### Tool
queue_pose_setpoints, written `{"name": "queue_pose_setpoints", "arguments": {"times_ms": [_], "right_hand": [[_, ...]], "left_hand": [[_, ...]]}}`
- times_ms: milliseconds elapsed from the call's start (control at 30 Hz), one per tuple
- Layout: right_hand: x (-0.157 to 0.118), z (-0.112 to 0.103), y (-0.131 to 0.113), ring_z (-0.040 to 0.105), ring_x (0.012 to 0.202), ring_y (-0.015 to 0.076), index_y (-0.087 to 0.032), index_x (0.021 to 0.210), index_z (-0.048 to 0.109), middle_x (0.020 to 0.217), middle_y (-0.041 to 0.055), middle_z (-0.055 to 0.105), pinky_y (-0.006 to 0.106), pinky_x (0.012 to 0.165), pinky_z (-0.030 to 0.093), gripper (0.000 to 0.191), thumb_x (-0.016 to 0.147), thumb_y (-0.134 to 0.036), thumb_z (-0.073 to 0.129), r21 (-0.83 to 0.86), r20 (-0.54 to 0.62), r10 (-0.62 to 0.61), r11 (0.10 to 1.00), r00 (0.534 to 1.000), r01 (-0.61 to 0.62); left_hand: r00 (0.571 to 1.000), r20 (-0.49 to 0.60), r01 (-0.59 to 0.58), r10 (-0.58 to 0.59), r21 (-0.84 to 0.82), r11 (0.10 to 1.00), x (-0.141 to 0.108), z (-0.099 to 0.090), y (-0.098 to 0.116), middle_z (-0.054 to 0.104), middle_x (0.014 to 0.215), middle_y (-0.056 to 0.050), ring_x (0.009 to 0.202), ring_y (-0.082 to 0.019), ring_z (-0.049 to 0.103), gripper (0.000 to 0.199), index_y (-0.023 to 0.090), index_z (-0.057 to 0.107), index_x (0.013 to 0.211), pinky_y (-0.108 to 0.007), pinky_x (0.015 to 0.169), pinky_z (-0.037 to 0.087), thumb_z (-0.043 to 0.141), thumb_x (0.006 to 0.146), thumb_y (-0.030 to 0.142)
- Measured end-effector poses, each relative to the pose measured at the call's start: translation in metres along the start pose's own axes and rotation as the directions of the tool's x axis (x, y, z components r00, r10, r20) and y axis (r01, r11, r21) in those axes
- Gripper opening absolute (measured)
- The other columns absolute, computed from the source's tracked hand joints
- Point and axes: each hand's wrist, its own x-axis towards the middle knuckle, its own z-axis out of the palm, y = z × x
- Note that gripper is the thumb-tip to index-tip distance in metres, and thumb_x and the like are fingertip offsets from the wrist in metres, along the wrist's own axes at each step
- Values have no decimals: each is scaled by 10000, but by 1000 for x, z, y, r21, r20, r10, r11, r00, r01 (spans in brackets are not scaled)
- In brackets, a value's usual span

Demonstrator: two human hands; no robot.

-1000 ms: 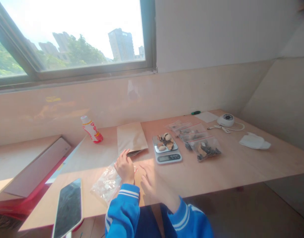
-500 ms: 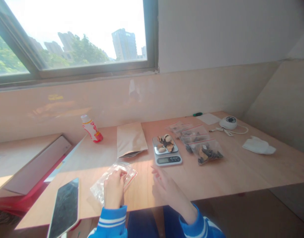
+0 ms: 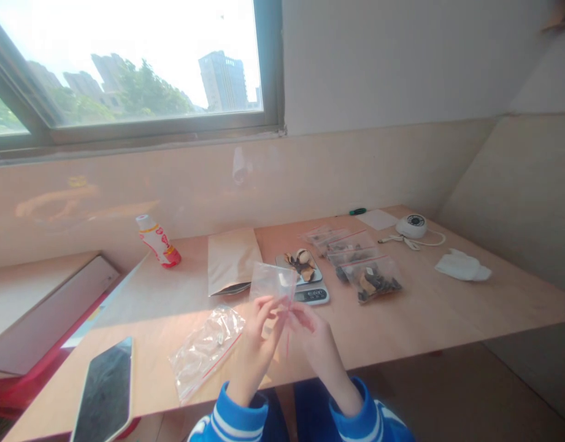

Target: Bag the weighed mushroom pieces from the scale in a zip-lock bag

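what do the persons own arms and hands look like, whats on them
The left hand and right hand are bare, with no gloves. Both arms are covered by bright blue sleeves, the left sleeve and right sleeve, each with white stripes running around it near the cuff.

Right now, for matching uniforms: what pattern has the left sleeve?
Left sleeve: blue with white stripes, head view.

R hand point(image 3: 316, 347) fwd: digital scale point(image 3: 312, 296)
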Motion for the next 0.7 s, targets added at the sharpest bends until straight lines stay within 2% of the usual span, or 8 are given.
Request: {"name": "queue_pose_setpoints", "arguments": {"times_ms": [67,133,333,400,467,533,633,700], "right_hand": [[3,-8,-2,684,892,234,-184,935,655,914,80,728,336,797,538,295,781,-435,646,15,-51,24,1000,998,-23],[5,-13,-5,692,829,229,-174,864,671,843,72,734,329,760,543,292,736,-436,690,13,-91,35,999,995,-34],[10,-25,-3,679,696,213,-169,741,680,709,49,718,321,665,541,290,662,-440,745,-4,-128,53,999,990,-54],[16,-36,1,679,690,222,-165,745,672,698,60,717,338,669,544,329,647,-471,747,1,-179,50,999,983,-51],[26,-50,4,681,694,231,-157,777,663,705,76,717,359,683,547,382,642,-506,739,-4,-240,42,999,970,-45],[40,-64,6,683,721,237,-148,823,655,744,95,719,379,711,547,420,677,-540,698,-53,-246,10,998,969,-24],[69,-80,11,669,862,251,-145,925,641,919,135,708,412,796,526,433,793,-548,558,-267,-170,-128,961,977,79],[88,-85,16,620,1008,270,-143,1028,617,1062,156,665,444,887,481,413,826,-491,525,-488,-102,-251,856,963,171]], "left_hand": [[991,82,-114,108,70,991,2,2,-5,617,1110,-90,1046,-216,597,349,292,591,1203,-366,876,521,553,857,269],[978,83,-197,190,86,977,4,6,-11,644,1046,-79,1001,-214,612,350,291,596,1198,-370,854,527,561,853,246],[967,-48,-241,248,122,963,6,14,-24,651,788,-29,750,-164,626,236,278,681,1062,-286,672,525,557,862,256],[954,-177,-219,241,135,966,9,12,-24,638,777,-21,735,-149,611,214,273,697,1009,-267,663,508,534,875,244],[898,-383,-174,214,138,975,17,11,-24,639,815,-19,750,-139,597,190,253,696,979,-261,683,495,541,870,240],[815,-546,-139,194,141,980,28,15,-26,644,858,-22,772,-137,589,168,232,690,963,-259,701,486,561,858,251],[758,-617,-136,210,166,977,44,28,-36,645,884,-33,791,-139,588,186,219,682,975,-253,682,476,541,868,277],[731,-647,-126,216,182,975,49,37,-48,643,893,-42,796,-147,585,192,204,670,956,-266,684,471,525,875,300]]}}
